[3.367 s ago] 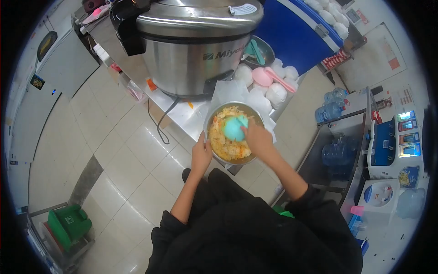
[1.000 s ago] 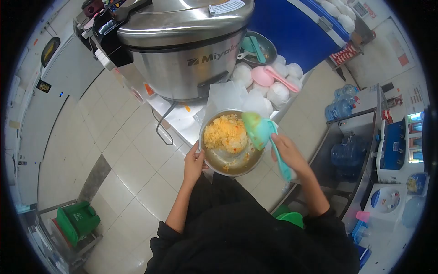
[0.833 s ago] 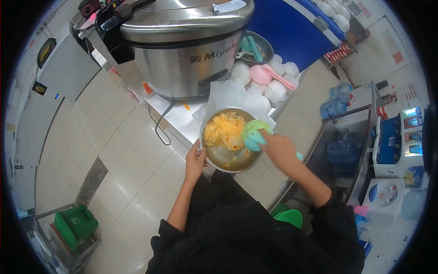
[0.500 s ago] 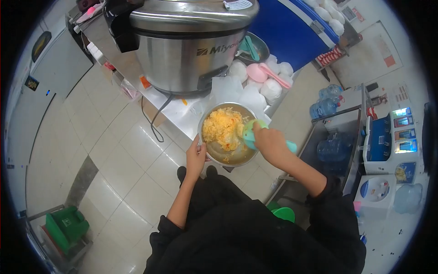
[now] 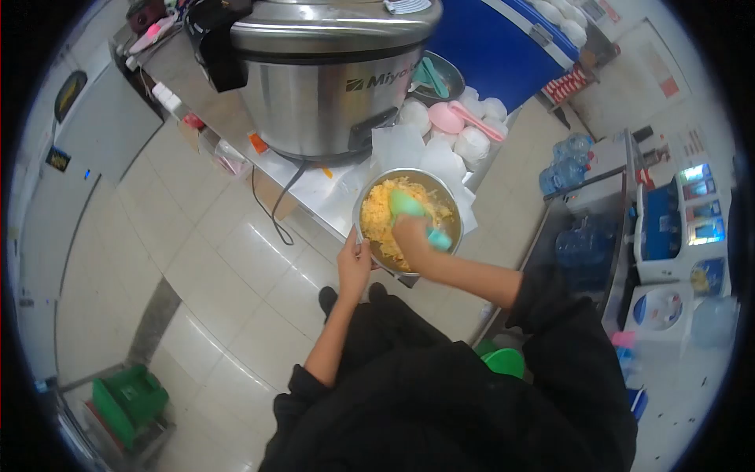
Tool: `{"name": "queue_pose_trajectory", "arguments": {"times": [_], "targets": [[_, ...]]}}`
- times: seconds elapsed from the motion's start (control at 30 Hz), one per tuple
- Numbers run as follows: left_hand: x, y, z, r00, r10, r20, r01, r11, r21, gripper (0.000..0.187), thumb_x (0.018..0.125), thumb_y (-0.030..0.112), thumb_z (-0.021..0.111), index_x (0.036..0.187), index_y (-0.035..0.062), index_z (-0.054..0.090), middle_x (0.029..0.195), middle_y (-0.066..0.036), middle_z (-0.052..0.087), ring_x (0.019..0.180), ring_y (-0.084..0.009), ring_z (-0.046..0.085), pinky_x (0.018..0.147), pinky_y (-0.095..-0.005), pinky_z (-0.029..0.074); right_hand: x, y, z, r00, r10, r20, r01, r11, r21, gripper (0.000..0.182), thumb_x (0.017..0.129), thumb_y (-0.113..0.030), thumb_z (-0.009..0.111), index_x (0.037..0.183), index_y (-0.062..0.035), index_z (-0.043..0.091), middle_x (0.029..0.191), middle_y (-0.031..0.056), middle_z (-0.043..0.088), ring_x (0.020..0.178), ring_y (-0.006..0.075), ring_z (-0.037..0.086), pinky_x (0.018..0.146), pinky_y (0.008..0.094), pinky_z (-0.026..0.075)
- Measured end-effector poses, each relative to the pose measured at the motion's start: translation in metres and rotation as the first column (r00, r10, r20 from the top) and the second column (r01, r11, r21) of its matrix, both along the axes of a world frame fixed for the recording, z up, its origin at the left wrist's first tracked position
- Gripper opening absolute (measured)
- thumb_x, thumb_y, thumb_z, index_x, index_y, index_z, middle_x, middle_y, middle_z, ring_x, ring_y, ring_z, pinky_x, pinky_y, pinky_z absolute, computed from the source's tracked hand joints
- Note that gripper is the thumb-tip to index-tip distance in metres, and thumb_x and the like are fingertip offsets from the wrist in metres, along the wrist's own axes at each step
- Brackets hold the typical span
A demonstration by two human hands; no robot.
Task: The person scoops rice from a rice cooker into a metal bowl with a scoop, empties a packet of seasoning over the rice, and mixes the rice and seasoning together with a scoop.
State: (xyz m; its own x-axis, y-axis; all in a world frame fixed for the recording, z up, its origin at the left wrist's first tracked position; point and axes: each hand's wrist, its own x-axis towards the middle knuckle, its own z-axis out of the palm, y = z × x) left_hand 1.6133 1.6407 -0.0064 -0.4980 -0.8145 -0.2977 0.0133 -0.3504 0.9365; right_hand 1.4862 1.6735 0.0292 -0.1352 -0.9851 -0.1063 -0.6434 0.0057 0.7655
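Note:
A round metal bowl (image 5: 459,216) holds yellow-orange rice (image 5: 377,211) and sits at the front edge of the counter. My left hand (image 5: 355,263) grips the bowl's near left rim, thumb up along the side. Inside the bowl, my right hand (image 5: 413,241) is closed around a rice scoop (image 5: 406,203). The scoop's light green head lies in the rice, and a teal part shows on the right of my hand. My fingers cover the middle of the scoop.
A large steel rice cooker (image 5: 322,102) stands behind the bowl, its cord hanging off the counter. White wrapped bundles (image 5: 472,145), a pink scoop (image 5: 448,116) and another metal bowl (image 5: 448,79) with teal utensils are beside it. A blue cooler (image 5: 495,47) is behind.
My right hand has moved left and into the bowl with the scoop, pushing its head into the rice. My left hand stays on the rim. The whole view has shifted slightly.

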Motion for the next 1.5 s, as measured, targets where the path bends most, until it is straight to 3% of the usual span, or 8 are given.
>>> {"name": "queue_pose_trajectory", "arguments": {"times": [0.23, 0.37, 0.63, 0.7, 0.8, 1.07, 1.3, 1.5], "targets": [[-0.002, -0.003, 0.002, 1.000, -0.002, 0.026, 0.004, 0.997, -0.073, 0.046, 0.088, 0.012, 0.043, 0.130, -0.0008, 0.029, 0.073, -0.009, 0.060, 0.055, -0.0124, 0.059, 0.048, -0.0245, 0.052, -0.033, -0.011, 0.082, 0.942, -0.087, 0.325, -0.043, 0.927, 0.372, 0.009, 0.064, -0.014, 0.063, 0.072, -0.0107, 0.065, 0.068, 0.0014, 0.061, 0.064, 0.0169, 0.060, 0.051, 0.0315, 0.043], [-0.001, -0.004, 0.001, 1.000, 0.005, 0.018, -0.004, 0.998, -0.057, 0.046, 0.087, 0.010, 0.043, 0.130, -0.0009, 0.030, 0.070, -0.009, 0.060, 0.054, -0.0121, 0.058, 0.048, -0.0245, 0.052, 0.014, -0.012, 0.032, 0.969, 0.214, 0.120, -0.210, 0.977, -0.047, 0.007, 0.065, -0.014, 0.060, 0.070, -0.0120, 0.056, 0.057, 0.0017, 0.055, 0.053, 0.0142, 0.058, 0.043, 0.0307, 0.040], [-0.002, -0.003, 0.008, 1.000, -0.019, 0.018, 0.020, 0.998, -0.062, 0.047, 0.087, 0.008, 0.043, 0.130, -0.0031, 0.028, 0.072, -0.011, 0.060, 0.060, -0.0138, 0.060, 0.050, -0.0257, 0.053, -0.056, 0.048, 0.100, 0.590, -0.171, 0.789, 0.203, 0.977, 0.060, 0.027, 0.082, -0.026, 0.052, 0.087, 0.0001, 0.053, 0.065, 0.0152, 0.057, 0.051, 0.0193, 0.058, 0.044, 0.0354, 0.045], [0.001, -0.001, 0.003, 0.999, -0.029, 0.016, 0.030, 0.998, -0.047, 0.048, 0.087, 0.007, 0.043, 0.130, -0.0038, 0.026, 0.075, -0.014, 0.061, 0.063, -0.0151, 0.061, 0.051, -0.0266, 0.053, -0.069, 0.054, 0.084, -0.248, -0.283, 0.927, 0.726, 0.578, 0.371, 0.029, 0.088, -0.028, 0.045, 0.093, 0.0001, 0.045, 0.062, 0.0143, 0.054, 0.047, 0.0189, 0.055, 0.040, 0.0334, 0.042], [0.000, -0.001, -0.002, 0.999, -0.040, 0.000, 0.040, 0.998, -0.051, 0.050, 0.087, 0.006, 0.043, 0.132, -0.0025, 0.023, 0.075, -0.014, 0.061, 0.062, -0.0151, 0.060, 0.051, -0.0262, 0.052, -0.060, 0.066, 0.036, -0.504, 0.229, 0.833, 0.860, 0.216, 0.461, 0.041, 0.091, -0.038, 0.032, 0.088, 0.0017, 0.043, 0.058, 0.0057, 0.046, 0.043, 0.0165, 0.045, 0.037, 0.0309, 0.041], [-0.002, -0.013, -0.006, 0.992, -0.122, 0.021, 0.123, 0.990, -0.066, 0.051, 0.087, 0.006, 0.044, 0.132, -0.0025, 0.022, 0.071, -0.011, 0.059, 0.057, -0.0116, 0.058, 0.049, -0.0231, 0.048, -0.131, -0.002, -0.004, -0.520, -0.354, 0.777, 0.553, 0.554, 0.622, 0.047, 0.092, -0.032, 0.032, 0.093, 0.0148, 0.038, 0.058, 0.0188, 0.053, 0.041, 0.0264, 0.054, 0.044, 0.0372, 0.046], [-0.001, -0.015, -0.007, 0.995, -0.088, 0.050, 0.091, 0.995, -0.043, 0.051, 0.086, 0.007, 0.045, 0.132, -0.0029, 0.024, 0.069, -0.010, 0.059, 0.055, -0.0101, 0.056, 0.047, -0.0221, 0.046, -0.051, 0.017, 0.024, 0.310, -0.245, 0.919, 0.416, 0.904, 0.100, 0.037, 0.089, -0.033, 0.040, 0.105, 0.0003, 0.039, 0.068, 0.0231, 0.057, 0.059, 0.0375, 0.058, 0.053, 0.0464, 0.046], [-0.001, -0.010, 0.005, 0.998, -0.054, 0.043, 0.053, 0.998, 0.028, 0.050, 0.087, 0.008, 0.045, 0.132, -0.0012, 0.025, 0.074, -0.010, 0.061, 0.058, -0.0096, 0.058, 0.048, -0.0214, 0.048, -0.055, 0.048, 0.029, 0.040, 0.022, 0.999, 0.555, 0.831, -0.041, 0.030, 0.089, -0.032, 0.040, 0.097, -0.0032, 0.040, 0.068, 0.0251, 0.056, 0.053, 0.0380, 0.055, 0.048, 0.0463, 0.045]]}}
